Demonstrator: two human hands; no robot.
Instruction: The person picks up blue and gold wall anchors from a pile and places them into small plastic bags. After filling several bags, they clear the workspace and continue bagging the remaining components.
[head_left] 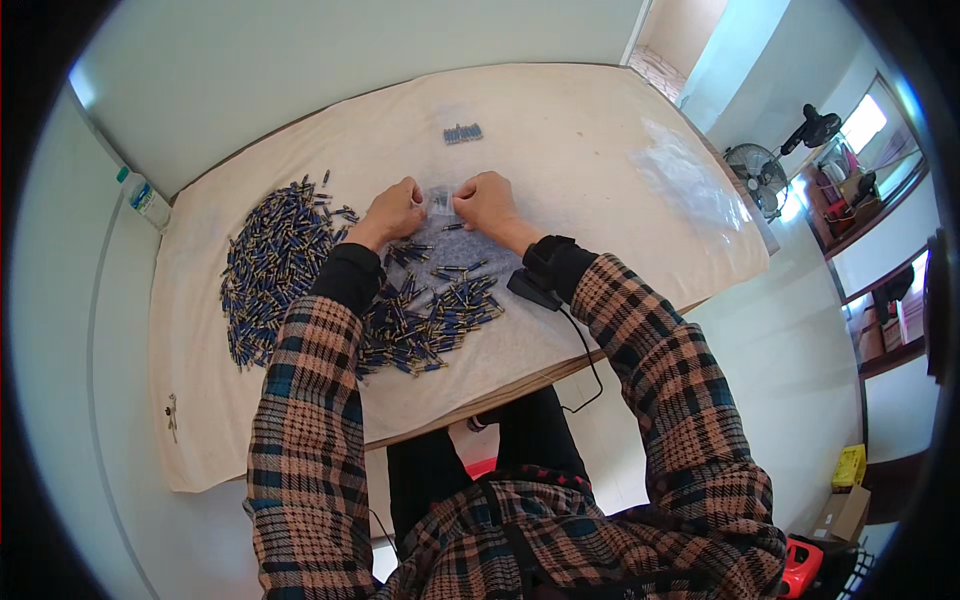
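Between my hands, near the middle of the table, is a small clear plastic bag [440,200]. My left hand [398,210] pinches its left side and my right hand [485,205] pinches its right side, both with fingers closed. Whatever is inside the bag is too small to make out. One dark blue piece with a brass-coloured end [453,227] lies just below my right fingertips. A large heap of the same slim pieces [280,270] spreads to the left of my left forearm. Nearer me, a smaller heap [430,320] lies between my forearms.
Beyond my hands, a short row of blue pieces [462,134] lies on the cloth-covered table [560,130]. Clear plastic bags [690,180] are at the right. By my right wrist sits a black device [533,290] with a cable. A bottle [145,200] stands beyond the left edge.
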